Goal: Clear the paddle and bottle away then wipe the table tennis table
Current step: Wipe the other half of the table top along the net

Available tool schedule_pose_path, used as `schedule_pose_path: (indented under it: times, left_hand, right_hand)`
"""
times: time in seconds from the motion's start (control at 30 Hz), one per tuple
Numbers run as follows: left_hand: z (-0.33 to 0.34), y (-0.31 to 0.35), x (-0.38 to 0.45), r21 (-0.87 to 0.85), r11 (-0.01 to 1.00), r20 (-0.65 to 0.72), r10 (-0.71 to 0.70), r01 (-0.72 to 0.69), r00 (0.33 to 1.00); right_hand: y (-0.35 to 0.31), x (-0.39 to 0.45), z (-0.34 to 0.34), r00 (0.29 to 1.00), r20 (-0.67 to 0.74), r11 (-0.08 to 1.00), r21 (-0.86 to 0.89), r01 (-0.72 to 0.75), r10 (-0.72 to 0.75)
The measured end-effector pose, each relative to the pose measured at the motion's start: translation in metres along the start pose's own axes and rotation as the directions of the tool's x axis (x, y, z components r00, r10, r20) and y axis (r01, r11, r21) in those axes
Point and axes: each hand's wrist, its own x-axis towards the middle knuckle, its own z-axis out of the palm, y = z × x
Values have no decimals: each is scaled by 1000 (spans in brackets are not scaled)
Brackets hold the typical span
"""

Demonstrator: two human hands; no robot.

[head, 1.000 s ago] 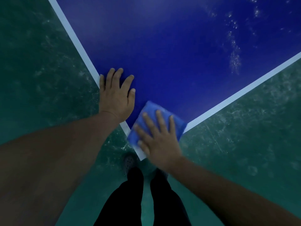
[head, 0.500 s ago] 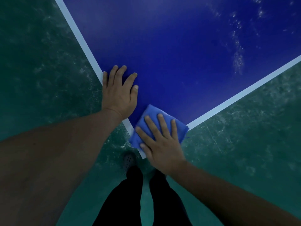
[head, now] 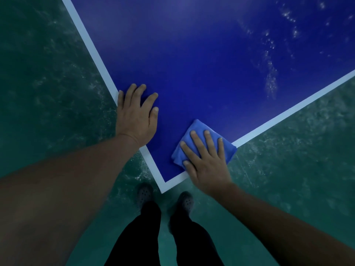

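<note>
Shoes point(head: 145, 194) sit nearest us on the green floor point(head: 48, 73), at the desk point(head: 192, 64) corner. At about five o'clock our right hand point(head: 206, 160) presses flat, fingers straight, on the folded blue cloth point(head: 197, 129) against the white edge line. At nine o'clock our left hand point(head: 136, 116) rests open as a brace. Farther off, at one o'clock, pale smudges point(head: 270, 81) remain. We judge long overlapping strokes toward them work best, with even pressure. Neither paddle nor bottle is in view.

Your arms are bare to the upper edge of view, with no sleeves showing. You wear black trousers point(head: 146, 237) and dark perforated clog-style shoes point(head: 145, 192).
</note>
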Motion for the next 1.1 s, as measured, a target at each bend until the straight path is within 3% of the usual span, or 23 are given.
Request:
schedule_pose_path:
  times: [0.2, 0.23, 0.3, 0.4, 0.47, 0.53, 0.6, 0.67, 0.7, 0.77, 0.83, 0.93, 1.0, 1.03, 1.1]
  left_hand:
    - [-2, -3, 1, -35, 999, 53, -2, 4, 999]
    - [-4, -4, 1, -94, 995, 69, -15, 21, 997]
    - [-9, -8, -5, -224, 970, 92, -72, 91, 993]
    - [-16, -7, -36, -241, 946, 27, -218, 218, 976]
    - [-13, 12, -67, -217, 924, -36, -329, 314, 944]
    - [-4, 46, -97, -169, 901, -66, -415, 399, 908]
    - [8, 89, -119, -170, 885, -64, -449, 434, 891]
    - [21, 128, -125, -200, 887, -65, -436, 416, 898]
    - [26, 145, -124, -205, 888, -58, -431, 411, 901]
    - [35, 165, -115, -198, 881, -36, -445, 431, 895]
    - [43, 172, -106, -120, 883, -19, -460, 454, 888]
    - [55, 171, -101, 57, 877, -14, -478, 478, 878]
    - [60, 170, -100, 115, 870, -26, -480, 480, 877]
    - [62, 171, -100, 127, 869, -34, -479, 479, 877]
    - [65, 171, -100, 137, 869, -54, -473, 476, 879]
  right_hand:
    - [-4, 83, -14, 987, 8, 987, -19, 158, -158]
    - [10, 98, -19, 993, 7, 993, -25, 117, -117]
    - [60, 116, -29, 994, -15, 994, 6, -110, 110]
    - [129, 123, -39, 888, 44, 881, 111, -461, 459]
    - [127, 122, -37, 860, 32, 849, 144, -508, 509]
    - [86, 108, -29, 923, -17, 919, 103, -381, 385]
    - [45, 72, -17, 998, -41, 998, 54, -44, 46]
    - [47, 44, -11, 961, -4, 961, -11, 275, -275]
    - [67, 45, -13, 939, 24, 939, -23, 342, -342]
    - [123, 64, -18, 973, -3, 973, -38, 230, -230]
    - [177, 89, -28, 1000, 4, 1000, -17, -23, 23]
    - [189, 100, -30, 964, -12, 962, 73, -264, 265]
    - [155, 84, -22, 984, -29, 984, 47, -172, 174]
    - [140, 72, -18, 999, -28, 999, 26, -20, 21]
    - [133, 51, -11, 951, 8, 951, -32, 309, -309]
